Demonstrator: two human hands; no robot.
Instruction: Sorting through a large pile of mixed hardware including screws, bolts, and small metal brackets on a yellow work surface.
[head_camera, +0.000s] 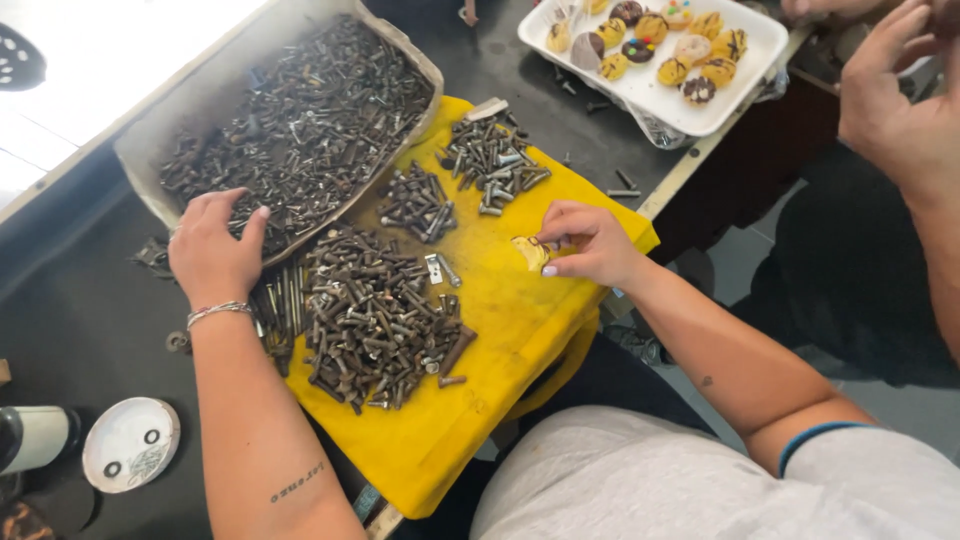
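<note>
1. Dark workbench (80, 330), with a white lid (131, 443) at the near left edge.
2. Left hand (212, 250) rests, fingers spread and curled loosely, on the rusty bolts in the cardboard tray (140, 150); it grasps nothing that I can see.
3. Yellow cloth (500, 330) carries three sorted heaps: a big pile of bolts (375, 320), a small pile (418, 202) and a shinier pile (492, 160).
4. Right hand (592, 243) pinches a small yellowish piece (531, 252) between thumb and fingertips, just above the cloth.
5. Sorting goes best, I judge, keeping the heaps well apart and drawing a few bolts at a time.
6. White foam tray (745, 75) of yellow and brown sweets sits far right; another person's hand (895, 95) hovers beside it.
</note>
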